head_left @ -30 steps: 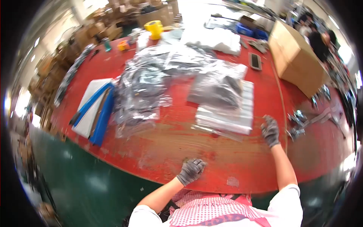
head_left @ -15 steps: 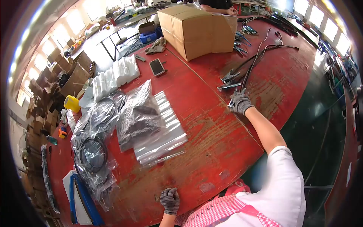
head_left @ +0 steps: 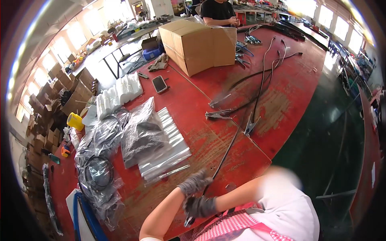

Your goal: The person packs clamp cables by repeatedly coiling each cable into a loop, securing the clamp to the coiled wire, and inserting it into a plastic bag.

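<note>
At a broad, scuffed red table [head_left: 201, 132], facing a large brown cardboard carton [head_left: 187, 50].
Holding a long, thin black cable [head_left: 226, 154] by the near edge; closing a grey-gloved right hand [head_left: 200, 206] on it; resting a grey-gloved left hand [head_left: 196, 182] just above, gripping or merely touching, impossible to say; showing a small silver metal clamp [head_left: 189, 221] below.

No legible text, label, number or sign, even on the cardboard box [head_left: 189, 50] or checked apron [head_left: 238, 225]

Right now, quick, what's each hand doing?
Left hand: fingers at the black cable; whether they grip it can't be told.
Right hand: closed, holding the black cable, a metal end showing below.
</note>
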`<action>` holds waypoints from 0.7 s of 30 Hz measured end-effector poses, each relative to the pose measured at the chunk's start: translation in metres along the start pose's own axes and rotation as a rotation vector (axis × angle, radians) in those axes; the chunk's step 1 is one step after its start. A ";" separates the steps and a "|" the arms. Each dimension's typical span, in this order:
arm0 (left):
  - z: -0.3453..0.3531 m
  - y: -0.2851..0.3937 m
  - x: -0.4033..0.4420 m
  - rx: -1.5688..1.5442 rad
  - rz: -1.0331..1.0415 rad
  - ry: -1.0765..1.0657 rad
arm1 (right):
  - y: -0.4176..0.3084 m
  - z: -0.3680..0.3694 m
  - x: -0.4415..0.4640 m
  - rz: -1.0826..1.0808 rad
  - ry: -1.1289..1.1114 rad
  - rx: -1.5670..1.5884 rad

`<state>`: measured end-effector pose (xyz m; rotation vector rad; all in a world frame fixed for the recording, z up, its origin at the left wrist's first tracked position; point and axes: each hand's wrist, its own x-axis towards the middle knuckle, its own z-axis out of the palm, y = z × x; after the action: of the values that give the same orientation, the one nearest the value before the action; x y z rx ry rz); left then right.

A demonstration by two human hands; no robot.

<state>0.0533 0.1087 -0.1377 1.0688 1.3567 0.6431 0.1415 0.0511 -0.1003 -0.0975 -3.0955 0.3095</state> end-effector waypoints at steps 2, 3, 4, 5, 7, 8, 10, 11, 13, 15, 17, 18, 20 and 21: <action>0.008 0.048 -0.048 0.118 0.115 -0.467 | -0.021 -0.029 0.008 0.014 -0.255 0.152; 0.009 0.056 -0.063 0.118 0.120 -0.463 | -0.024 -0.035 0.007 -0.122 -0.122 0.129; 0.007 0.059 -0.078 -0.019 0.002 -0.500 | -0.025 -0.041 0.007 -0.258 0.013 0.107; 0.003 0.057 -0.087 -0.157 -0.117 -0.535 | -0.027 -0.046 0.007 -0.394 0.147 0.087; -0.014 0.026 -0.095 -0.441 -0.184 -0.505 | -0.029 -0.052 0.004 -0.667 0.409 0.063; -0.022 0.013 -0.102 -0.724 -0.247 -0.468 | -0.030 -0.054 0.001 -0.808 0.537 0.059; -0.029 0.044 -0.131 -0.640 -0.258 -0.059 | 0.000 -0.046 -0.003 -0.617 0.544 0.075; -0.048 0.036 -0.143 -0.807 -0.266 -0.207 | 0.018 -0.049 -0.002 -0.415 0.558 0.078; -0.097 0.012 -0.186 -1.015 -0.236 -0.301 | 0.079 -0.067 -0.006 0.096 0.387 0.273; -0.140 -0.002 -0.230 -0.928 0.153 0.453 | 0.149 -0.070 -0.042 0.348 0.409 0.005; -0.185 -0.011 -0.273 -0.695 0.495 1.185 | 0.217 -0.053 -0.088 0.412 0.489 -0.094; -0.208 -0.010 -0.304 -0.810 0.569 0.858 | 0.224 -0.060 -0.104 0.455 0.470 -0.076; -0.226 -0.001 -0.332 -0.903 0.610 0.635 | 0.225 -0.056 -0.100 0.442 0.440 -0.109; -0.226 0.002 -0.333 -0.903 0.576 0.743 | 0.208 -0.060 -0.088 0.455 0.299 -0.160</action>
<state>-0.2171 -0.1304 0.0411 0.4412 1.1007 1.9992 0.2436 0.2607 -0.0846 -0.7788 -2.7607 0.0451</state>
